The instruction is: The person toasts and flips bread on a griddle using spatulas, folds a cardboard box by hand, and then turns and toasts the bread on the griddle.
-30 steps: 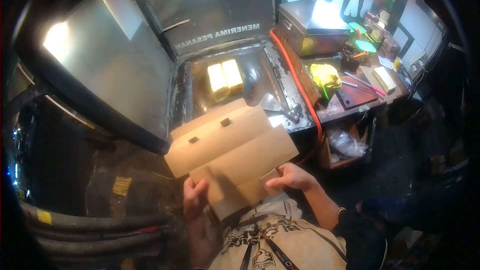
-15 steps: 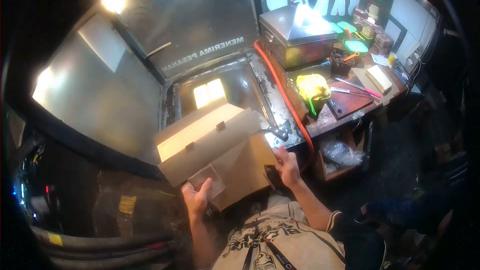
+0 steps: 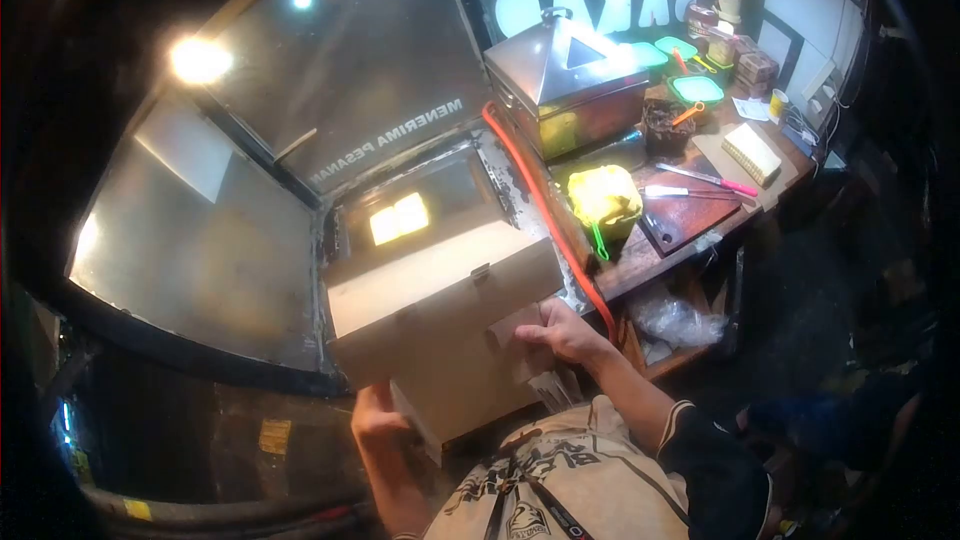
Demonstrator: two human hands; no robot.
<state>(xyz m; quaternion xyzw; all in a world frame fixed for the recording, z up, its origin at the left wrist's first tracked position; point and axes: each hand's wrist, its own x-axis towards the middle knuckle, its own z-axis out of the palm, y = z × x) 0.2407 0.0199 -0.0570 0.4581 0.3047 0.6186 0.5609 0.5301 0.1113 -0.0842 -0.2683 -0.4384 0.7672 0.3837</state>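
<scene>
I see the right hand [image 3: 568, 333] pinching a cardboard box [image 3: 450, 375] by its flap, the left hand [image 3: 377, 416] holding the opposite side; beyond their fingers, 2 pale bread pieces [image 3: 398, 219] lie on a griddle [image 3: 452, 183].

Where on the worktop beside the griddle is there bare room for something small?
Try the dark brown rectangular cutting board: its near part is bare, between the white-handled metal knife and the board's front edge. Behind is crowded: the pale green plastic tray sits close to the dark round tub.
</scene>
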